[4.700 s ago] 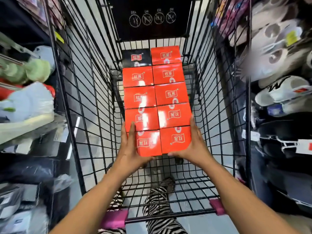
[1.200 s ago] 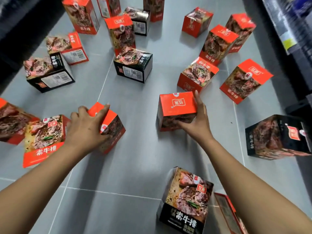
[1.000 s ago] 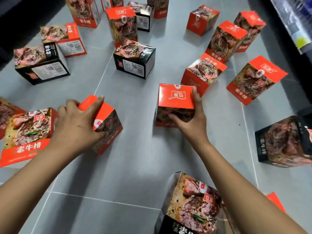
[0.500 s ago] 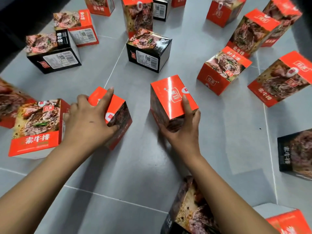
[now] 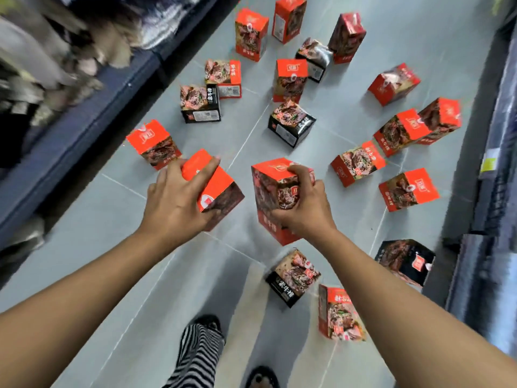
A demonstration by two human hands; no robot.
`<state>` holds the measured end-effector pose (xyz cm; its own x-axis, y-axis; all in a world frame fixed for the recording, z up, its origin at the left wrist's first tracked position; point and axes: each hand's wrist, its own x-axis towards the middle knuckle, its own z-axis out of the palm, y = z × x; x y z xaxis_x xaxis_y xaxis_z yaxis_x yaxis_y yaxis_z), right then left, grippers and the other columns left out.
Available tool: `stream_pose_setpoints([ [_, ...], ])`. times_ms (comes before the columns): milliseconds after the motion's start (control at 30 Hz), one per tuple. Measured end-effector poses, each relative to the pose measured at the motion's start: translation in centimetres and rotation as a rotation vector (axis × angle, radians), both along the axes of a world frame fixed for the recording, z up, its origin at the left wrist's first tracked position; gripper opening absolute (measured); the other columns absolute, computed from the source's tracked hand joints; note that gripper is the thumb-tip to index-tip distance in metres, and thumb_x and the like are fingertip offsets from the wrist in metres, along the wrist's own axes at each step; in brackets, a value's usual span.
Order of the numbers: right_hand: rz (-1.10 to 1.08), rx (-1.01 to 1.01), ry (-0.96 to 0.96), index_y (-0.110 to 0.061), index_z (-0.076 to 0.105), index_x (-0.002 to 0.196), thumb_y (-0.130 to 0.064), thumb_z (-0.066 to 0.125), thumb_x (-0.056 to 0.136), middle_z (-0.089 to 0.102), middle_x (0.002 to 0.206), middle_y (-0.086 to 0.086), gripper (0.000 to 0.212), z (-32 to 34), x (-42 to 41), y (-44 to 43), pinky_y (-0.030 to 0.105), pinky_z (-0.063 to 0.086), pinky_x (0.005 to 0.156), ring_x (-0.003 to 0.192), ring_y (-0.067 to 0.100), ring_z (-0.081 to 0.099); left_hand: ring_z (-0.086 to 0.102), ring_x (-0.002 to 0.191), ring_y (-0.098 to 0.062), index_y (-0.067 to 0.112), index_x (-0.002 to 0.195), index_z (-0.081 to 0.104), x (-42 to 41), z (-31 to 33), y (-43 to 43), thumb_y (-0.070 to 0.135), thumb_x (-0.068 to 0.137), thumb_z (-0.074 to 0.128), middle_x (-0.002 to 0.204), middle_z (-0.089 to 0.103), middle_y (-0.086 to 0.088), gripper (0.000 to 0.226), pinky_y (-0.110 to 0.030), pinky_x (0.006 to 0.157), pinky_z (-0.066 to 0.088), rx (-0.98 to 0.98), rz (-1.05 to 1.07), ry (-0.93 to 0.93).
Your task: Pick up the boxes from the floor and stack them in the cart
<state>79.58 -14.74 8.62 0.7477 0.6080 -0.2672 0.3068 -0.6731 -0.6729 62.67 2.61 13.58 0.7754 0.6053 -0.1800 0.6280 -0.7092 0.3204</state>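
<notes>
Head view: two boxes in hand, both looking clear of the floor (image 5: 112, 219)!
Left side: left hand (image 5: 173, 203) has fingers spread and clamped over the tilted red box (image 5: 221, 189).
Right side: right hand (image 5: 305, 205) has fingers curled tight round the upright red box (image 5: 277, 191).
Carry tip: level the tilted one, firm both grips, rise clear of the loose boxes (image 5: 355, 163).
Cart: out of shot, load unknown.
Cartons: closed, contents unseen.
</notes>
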Motion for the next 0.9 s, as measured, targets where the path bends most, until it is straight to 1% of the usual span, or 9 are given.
stream_pose_setpoints([
  [100,0.145,-0.034,0.028,-0.043,0.032,0.136,-0.042,0.079,0.061,0.038,0.106,0.004,0.089,10.2,-4.4,-0.9,0.036,0.045,0.091,0.103,0.035,0.052,0.045,0.11,-0.04,0.049,0.145,0.022,-6.2,10.7,-1.0,0.06,0.065,0.065,0.127,0.04,-0.017,0.092,-0.05,0.091,0.044,-0.006,0.056,0.079],
  [200,0.297,-0.049,0.037,-0.042,0.032,0.137,-0.044,0.081,0.059,0.036,0.103,0.001,0.092,19.3,-9.4,-1.8,0.027,0.039,0.083,0.103,0.034,0.053,0.045,0.113,-0.039,0.047,0.144,0.025,-13.3,19.9,-2.5,0.074,0.06,0.043,0.13,0.039,-0.017,0.09,-0.05,0.092,0.042,0.001,0.163,0.157],
  [300,0.425,-0.025,0.062,-0.046,0.033,0.133,-0.047,0.08,0.055,0.039,0.102,0.001,0.091,26.2,-14.0,-2.2,0.025,0.038,0.082,0.101,0.032,0.054,0.042,0.116,-0.039,0.046,0.145,0.026,-20.8,26.2,-4.6,0.059,0.066,0.066,0.133,0.036,-0.017,0.09,-0.049,0.093,0.039,0.019,0.274,0.198],
  [400,0.521,0.031,0.087,-0.046,0.034,0.131,-0.058,0.07,0.046,0.046,0.107,0.004,0.094,30.7,-19.2,-2.1,0.028,0.042,0.085,0.103,0.027,0.053,0.042,0.116,-0.039,0.045,0.145,0.025,-28.5,29.9,-8.0,0.054,0.067,0.071,0.134,0.036,-0.017,0.091,-0.05,0.096,0.042,0.0,0.399,0.191],
  [500,0.628,0.056,0.108,-0.044,0.035,0.131,-0.064,0.066,0.042,0.051,0.113,0.005,0.097,33.4,-24.3,-2.0,0.022,0.037,0.083,0.104,0.021,0.049,0.043,0.118,-0.039,0.042,0.146,0.029,-35.4,32.1,-12.2,0.057,0.068,0.068,0.136,0.036,-0.017,0.089,-0.051,0.096,0.041,-0.051,0.556,0.208],
  [600,0.79,0.048,0.117,-0.043,0.036,0.132,-0.063,0.067,0.042,0.051,0.116,0.002,0.098,35.2,-29.7,-1.8,0.02,0.036,0.083,0.103,0.017,0.05,0.045,0.114,-0.042,0.036,0.144,0.037,-41.9,34.0,-16.7,0.069,0.064,0.048,0.133,0.039,-0.021,0.088,-0.05,0.096,0.04,-0.091,0.746,0.179],
  [700,0.974,0.038,0.132,-0.041,0.037,0.133,-0.054,0.075,0.045,0.051,0.119,0.002,0.097,36.9,-35.5,-1.3,0.025,0.042,0.089,0.106,0.018,0.054,0.048,0.11,-0.044,0.034,0.142,0.042,-48.2,35.9,-21.1,0.075,0.058,0.032,0.131,0.043,-0.022,0.094,-0.051,0.092,0.043,-0.1,0.909,0.157],
  [800,1.157,0.02,0.137,-0.046,0.036,0.13,-0.052,0.075,0.045,0.053,0.118,0.003,0.094,38.8,-42.3,-0.4,0.031,0.046,0.091,0.105,0.019,0.056,0.052,0.105,-0.045,0.033,0.141,0.045,-54.7,37.9,-25.3,0.074,0.058,0.035,0.126,0.048,-0.024,0.092,-0.051,0.086,0.046,-0.06,1.076,0.125],
  [900,1.309,0.015,0.133,-0.048,0.035,0.128,-0.054,0.072,0.043,0.052,0.114,0.003,0.093,40.7,-50.5,0.0,0.025,0.042,0.084,0.099,0.017,0.054,0.051,0.107,-0.043,0.036,0.144,0.038,-61.0,40.1,-29.7,0.074,0.058,0.038,0.124,0.046,-0.022,0.094,-0.051,0.086,0.047,-0.049,1.204,0.128],
])
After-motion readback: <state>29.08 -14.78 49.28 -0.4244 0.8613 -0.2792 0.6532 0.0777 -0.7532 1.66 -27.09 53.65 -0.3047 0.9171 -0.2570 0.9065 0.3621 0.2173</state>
